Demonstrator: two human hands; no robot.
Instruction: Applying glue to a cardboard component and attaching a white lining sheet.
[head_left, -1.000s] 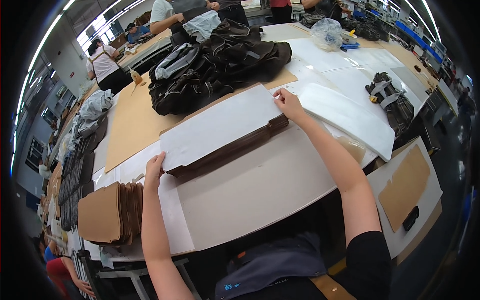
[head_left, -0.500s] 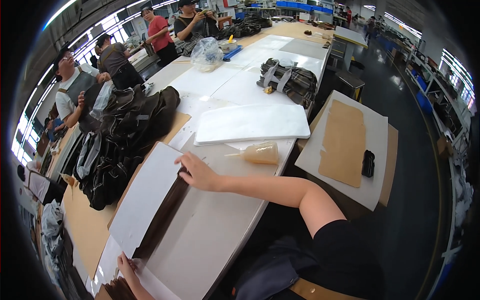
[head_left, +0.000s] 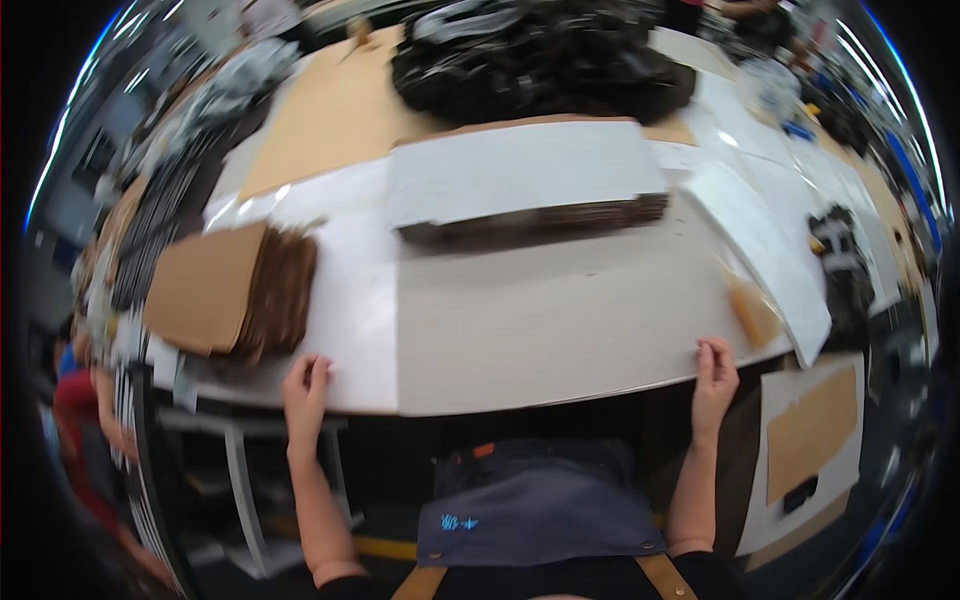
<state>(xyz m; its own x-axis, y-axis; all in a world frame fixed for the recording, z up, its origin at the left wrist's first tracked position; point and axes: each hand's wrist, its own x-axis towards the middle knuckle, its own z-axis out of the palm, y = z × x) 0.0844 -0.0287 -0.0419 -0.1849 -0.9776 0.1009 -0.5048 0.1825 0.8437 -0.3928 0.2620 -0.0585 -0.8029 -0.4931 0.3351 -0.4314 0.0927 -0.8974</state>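
Note:
My left hand [head_left: 308, 385] is open at the table's front edge, fingers loosely bent, beside a brown stack of cut pieces [head_left: 200, 290]. My right hand [head_left: 714, 370] is empty, its fingers curled together, near a translucent amber bottle [head_left: 752, 312] and a long stack of white sheets [head_left: 755, 260]. Beyond both hands, untouched, lies an oblong stack of brown layers under a white top sheet [head_left: 525, 170]. It rests at the back of a grey board [head_left: 545, 330]. The picture is blurred.
A dark heap of fabric [head_left: 540, 65] lies on tan sheets [head_left: 300, 130] behind. Dark piles [head_left: 150, 230] line the left, a dark bundle [head_left: 838, 270] the right. A board with a tan piece [head_left: 810, 430] stands lower right. A co-worker in red [head_left: 85, 420] is at lower left.
Both hands have left the white-topped stack and drawn back to the front edge. The view swung right half a second ago and is centred again.

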